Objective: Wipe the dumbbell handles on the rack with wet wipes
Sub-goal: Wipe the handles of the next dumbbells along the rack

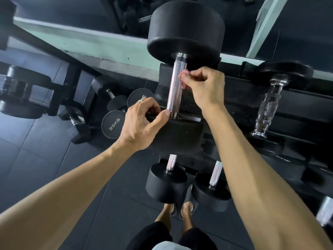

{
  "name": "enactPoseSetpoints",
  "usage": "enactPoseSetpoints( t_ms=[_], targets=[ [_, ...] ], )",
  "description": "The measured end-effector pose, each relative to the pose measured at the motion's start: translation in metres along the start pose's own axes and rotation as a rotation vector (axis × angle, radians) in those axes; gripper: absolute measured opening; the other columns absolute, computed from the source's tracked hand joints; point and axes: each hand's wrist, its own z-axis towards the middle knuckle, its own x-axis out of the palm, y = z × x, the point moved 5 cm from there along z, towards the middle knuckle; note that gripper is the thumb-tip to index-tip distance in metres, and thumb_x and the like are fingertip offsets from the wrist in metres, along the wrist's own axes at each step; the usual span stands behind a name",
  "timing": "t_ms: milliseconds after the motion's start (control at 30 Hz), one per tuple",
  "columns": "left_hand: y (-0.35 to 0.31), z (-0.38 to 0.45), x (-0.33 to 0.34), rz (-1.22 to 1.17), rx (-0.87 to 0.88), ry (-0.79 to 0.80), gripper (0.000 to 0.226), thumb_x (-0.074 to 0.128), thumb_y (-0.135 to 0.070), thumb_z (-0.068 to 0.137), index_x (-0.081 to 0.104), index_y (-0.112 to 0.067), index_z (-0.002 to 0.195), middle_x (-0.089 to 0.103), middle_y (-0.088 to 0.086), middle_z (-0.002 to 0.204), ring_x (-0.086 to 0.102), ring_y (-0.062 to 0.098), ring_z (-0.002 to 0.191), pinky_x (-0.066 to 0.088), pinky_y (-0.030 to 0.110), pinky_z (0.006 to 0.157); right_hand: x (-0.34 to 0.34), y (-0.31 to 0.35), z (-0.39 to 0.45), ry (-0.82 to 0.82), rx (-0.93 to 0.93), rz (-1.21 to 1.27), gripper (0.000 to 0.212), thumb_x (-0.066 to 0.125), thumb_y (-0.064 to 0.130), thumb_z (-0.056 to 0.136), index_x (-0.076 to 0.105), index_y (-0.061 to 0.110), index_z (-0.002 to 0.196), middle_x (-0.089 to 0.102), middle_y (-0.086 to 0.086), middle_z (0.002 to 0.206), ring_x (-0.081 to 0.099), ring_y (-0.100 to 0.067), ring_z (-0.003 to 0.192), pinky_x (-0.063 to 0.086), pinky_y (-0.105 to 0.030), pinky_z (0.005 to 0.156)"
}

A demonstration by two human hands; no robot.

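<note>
Floor (pixel 36 168): dark rubber tiles, seams visible, matte.
Wall (pixel 90 46): pale green band behind the equipment, running diagonally across the upper view.
Mirror (pixel 72 11): dark reflective panel above the green band, showing dim gym gear.
Pillar (pixel 264 24): pale green upright, upper right.
Light: cool, even, soft sheen on the floor at left.

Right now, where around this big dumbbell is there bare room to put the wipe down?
Bare floor mat lies left of your left hand, below the 35KG dumbbell. The rack shelf between the knurled handle and the chrome dumbbell is bare too. Below, two dumbbells crowd your feet.
</note>
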Motion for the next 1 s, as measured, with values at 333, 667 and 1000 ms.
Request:
enactPoseSetpoints(
  t_ms=[333, 667, 1000],
  targets=[
    [-0.001, 0.000, 0.000, -0.012, 0.000, -0.011, 0.042, 0.051, -0.053, 0.080, 0.053, -0.013, 0.071, 0.050, -0.007, 0.069, 0.044, 0.006, 0.067, 0.032, 0.012, 0.064, -0.004, -0.017, -0.020, 0.272, 0.098, -0.153, 0.017, 0.088, 0.014, 0.074, 0.071, 0.014, 0.068, 0.074, -0.004, 0.073, 0.074, -0.020, 0.071, 0.062, -0.041, 0.073],
    [0.002, -0.001, 0.001, -0.019, -0.006, -0.028, 0.042, 0.051, -0.055, 0.079, 0.053, -0.013, 0.070, 0.051, -0.006, 0.069, 0.045, 0.007, 0.067, 0.033, 0.014, 0.063, -0.004, -0.025, -0.018, 0.251, 0.202, -0.014, 0.020, 0.080, -0.003, 0.077, 0.074, 0.016, 0.074, 0.076, 0.001, 0.074, 0.074, -0.016, 0.074, 0.058, -0.029, 0.071],
    [0.003, -0.001, 0.001, -0.030, -0.007, -0.028, 0.041, 0.052, -0.055, 0.079, 0.053, -0.015, 0.070, 0.053, -0.004, 0.070, 0.046, 0.008, 0.066, 0.034, 0.015, 0.064, 0.003, -0.032, -0.023, 0.285, 0.280, -0.037, 0.034, 0.067, -0.012, 0.080, 0.076, 0.020, 0.073, 0.075, 0.002, 0.068, 0.073, -0.014, 0.068, 0.062, -0.031, 0.071]
  ],
)
